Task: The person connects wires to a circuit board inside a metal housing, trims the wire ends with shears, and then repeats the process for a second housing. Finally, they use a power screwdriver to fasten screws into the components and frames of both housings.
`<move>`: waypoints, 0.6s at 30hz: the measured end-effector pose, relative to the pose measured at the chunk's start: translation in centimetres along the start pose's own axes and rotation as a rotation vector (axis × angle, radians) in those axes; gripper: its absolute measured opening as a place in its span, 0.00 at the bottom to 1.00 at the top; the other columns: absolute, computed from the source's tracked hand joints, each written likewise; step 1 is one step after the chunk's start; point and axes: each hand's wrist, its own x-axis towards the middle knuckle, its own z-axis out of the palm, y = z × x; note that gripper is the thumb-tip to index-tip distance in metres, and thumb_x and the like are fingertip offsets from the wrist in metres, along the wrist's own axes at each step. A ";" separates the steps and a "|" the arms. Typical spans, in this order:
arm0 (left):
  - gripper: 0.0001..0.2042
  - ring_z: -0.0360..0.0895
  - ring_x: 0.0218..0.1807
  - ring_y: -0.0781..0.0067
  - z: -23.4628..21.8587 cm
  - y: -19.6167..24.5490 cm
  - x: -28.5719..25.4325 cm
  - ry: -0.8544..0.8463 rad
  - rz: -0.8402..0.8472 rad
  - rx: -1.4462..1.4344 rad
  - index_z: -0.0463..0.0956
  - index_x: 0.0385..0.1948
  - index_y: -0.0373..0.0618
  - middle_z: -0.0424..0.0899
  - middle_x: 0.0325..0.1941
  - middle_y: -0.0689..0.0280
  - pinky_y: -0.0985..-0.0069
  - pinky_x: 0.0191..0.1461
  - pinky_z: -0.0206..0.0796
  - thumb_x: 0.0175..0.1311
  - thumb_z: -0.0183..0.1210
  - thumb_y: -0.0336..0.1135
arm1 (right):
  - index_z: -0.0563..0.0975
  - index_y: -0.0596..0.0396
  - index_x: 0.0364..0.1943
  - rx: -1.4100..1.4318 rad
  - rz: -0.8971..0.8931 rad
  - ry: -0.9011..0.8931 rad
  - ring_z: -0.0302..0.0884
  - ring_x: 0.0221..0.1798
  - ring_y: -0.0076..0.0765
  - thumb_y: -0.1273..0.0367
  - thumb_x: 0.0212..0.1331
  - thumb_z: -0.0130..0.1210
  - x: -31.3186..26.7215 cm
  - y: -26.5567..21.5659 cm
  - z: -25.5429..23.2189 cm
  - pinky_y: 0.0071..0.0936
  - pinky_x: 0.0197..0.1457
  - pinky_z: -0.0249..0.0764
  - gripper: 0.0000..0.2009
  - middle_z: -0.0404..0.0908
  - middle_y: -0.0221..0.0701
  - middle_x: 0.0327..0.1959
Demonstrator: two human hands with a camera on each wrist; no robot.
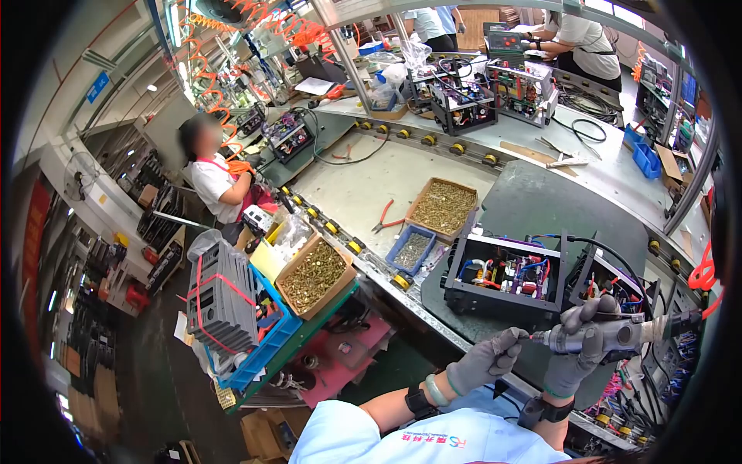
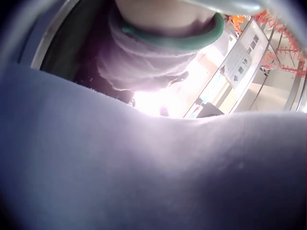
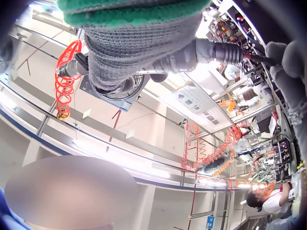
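Note:
In the head view my gloved right hand [image 1: 580, 352] grips a silver air screwdriver [image 1: 618, 336], held sideways above the right side of the bench. My left hand [image 1: 485, 362], in a grey glove, has its fingers curled at the bit end. The right wrist view shows the left fingers [image 3: 288, 67] pinching the dark bit [image 3: 259, 58] of the screwdriver. Just beyond the hands stands an open black machine housing [image 1: 506, 274] with wires and parts inside. In the left wrist view, pale cloth hides most of the scene below the grey glove [image 2: 148, 67].
A second open unit [image 1: 599, 274] sits close to the right hand. A screw box [image 1: 444, 205], a blue tray [image 1: 411, 250] and red-handled pliers [image 1: 386, 218] lie beyond the rollers. A red coiled hose [image 1: 702, 272] hangs at right. Another person [image 1: 212, 174] works at left.

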 end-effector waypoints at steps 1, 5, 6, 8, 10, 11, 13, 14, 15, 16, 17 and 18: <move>0.15 0.55 0.22 0.88 0.3 0.0 0.1 -0.011 0.004 -0.007 0.75 0.49 0.48 0.67 0.28 0.77 0.87 0.22 0.46 0.75 0.50 0.48 | 0.69 0.56 0.57 -0.001 0.001 0.000 0.73 0.29 0.26 0.63 0.51 0.66 0.1 -0.1 -0.1 0.27 0.36 0.72 0.29 0.72 0.30 0.37; 0.15 0.52 0.19 0.87 1.1 0.3 0.3 -0.050 -0.018 0.032 0.74 0.48 0.48 0.63 0.24 0.77 0.86 0.21 0.45 0.75 0.50 0.49 | 0.70 0.56 0.56 0.136 0.068 -0.281 0.71 0.24 0.26 0.61 0.48 0.69 1.3 -0.4 -1.6 0.24 0.28 0.72 0.31 0.71 0.31 0.35; 0.15 0.52 0.19 0.87 1.3 0.2 0.3 -0.051 -0.022 0.030 0.74 0.48 0.48 0.63 0.24 0.77 0.86 0.21 0.45 0.75 0.50 0.49 | 0.70 0.56 0.56 0.220 0.107 -0.407 0.70 0.23 0.26 0.61 0.47 0.70 1.6 -0.5 -1.6 0.24 0.25 0.72 0.31 0.71 0.31 0.34; 0.15 0.54 0.19 0.88 1.7 0.0 0.0 0.038 0.119 0.226 0.75 0.47 0.46 0.65 0.22 0.76 0.86 0.21 0.45 0.74 0.52 0.48 | 0.70 0.56 0.56 0.183 0.139 -0.310 0.71 0.24 0.26 0.61 0.48 0.70 1.4 -1.5 -0.3 0.25 0.28 0.72 0.31 0.72 0.31 0.35; 0.15 0.56 0.19 0.88 2.2 -0.1 0.3 0.104 0.314 0.408 0.76 0.46 0.45 0.66 0.22 0.75 0.86 0.21 0.46 0.73 0.53 0.47 | 0.69 0.55 0.57 0.077 0.078 -0.062 0.72 0.30 0.25 0.60 0.55 0.65 0.7 -1.2 0.5 0.26 0.37 0.72 0.28 0.73 0.30 0.38; 0.15 0.58 0.20 0.88 2.6 0.0 0.4 0.175 0.526 0.587 0.76 0.46 0.43 0.68 0.22 0.74 0.86 0.22 0.47 0.73 0.55 0.47 | 0.68 0.54 0.59 0.004 0.077 0.107 0.72 0.36 0.24 0.61 0.59 0.60 0.2 -1.3 2.0 0.25 0.44 0.70 0.26 0.74 0.29 0.41; 0.16 0.59 0.20 0.88 3.4 0.6 0.3 0.173 0.543 0.541 0.77 0.45 0.41 0.70 0.22 0.73 0.87 0.22 0.48 0.72 0.56 0.46 | 0.67 0.53 0.61 0.087 0.021 0.111 0.71 0.39 0.25 0.62 0.64 0.57 0.1 -0.6 1.3 0.19 0.31 0.74 0.24 0.71 0.29 0.46; 0.16 0.59 0.20 0.88 3.7 0.9 0.2 0.174 0.513 0.543 0.77 0.45 0.41 0.70 0.21 0.73 0.86 0.22 0.48 0.72 0.56 0.47 | 0.67 0.53 0.61 0.108 0.014 0.109 0.71 0.40 0.26 0.62 0.64 0.57 0.2 -0.7 1.3 0.20 0.31 0.75 0.24 0.71 0.30 0.46; 0.17 0.59 0.20 0.88 3.9 1.2 0.3 0.174 0.474 0.539 0.77 0.44 0.41 0.69 0.21 0.73 0.86 0.22 0.48 0.72 0.55 0.48 | 0.66 0.54 0.62 0.142 0.070 0.127 0.71 0.39 0.28 0.62 0.63 0.58 0.1 -1.4 1.7 0.23 0.30 0.76 0.25 0.69 0.31 0.44; 0.18 0.59 0.19 0.87 3.9 1.7 0.3 0.120 0.380 0.499 0.77 0.44 0.41 0.69 0.21 0.74 0.86 0.22 0.49 0.73 0.54 0.49 | 0.66 0.54 0.62 0.166 0.067 0.014 0.70 0.39 0.29 0.63 0.62 0.58 0.5 -1.4 1.1 0.25 0.29 0.76 0.26 0.68 0.31 0.43; 0.17 0.58 0.19 0.87 3.8 1.8 0.3 0.094 0.318 0.483 0.77 0.44 0.43 0.69 0.22 0.74 0.86 0.22 0.49 0.74 0.51 0.50 | 0.66 0.54 0.62 0.188 0.067 -0.097 0.70 0.38 0.30 0.63 0.60 0.59 0.9 -1.3 0.4 0.27 0.28 0.76 0.26 0.67 0.32 0.42; 0.17 0.58 0.18 0.87 3.9 1.9 0.2 0.143 0.219 0.420 0.77 0.44 0.44 0.69 0.22 0.75 0.86 0.21 0.49 0.74 0.51 0.49 | 0.68 0.55 0.61 0.230 0.076 -0.223 0.70 0.35 0.31 0.66 0.57 0.62 1.4 -1.5 0.1 0.29 0.27 0.76 0.27 0.67 0.31 0.39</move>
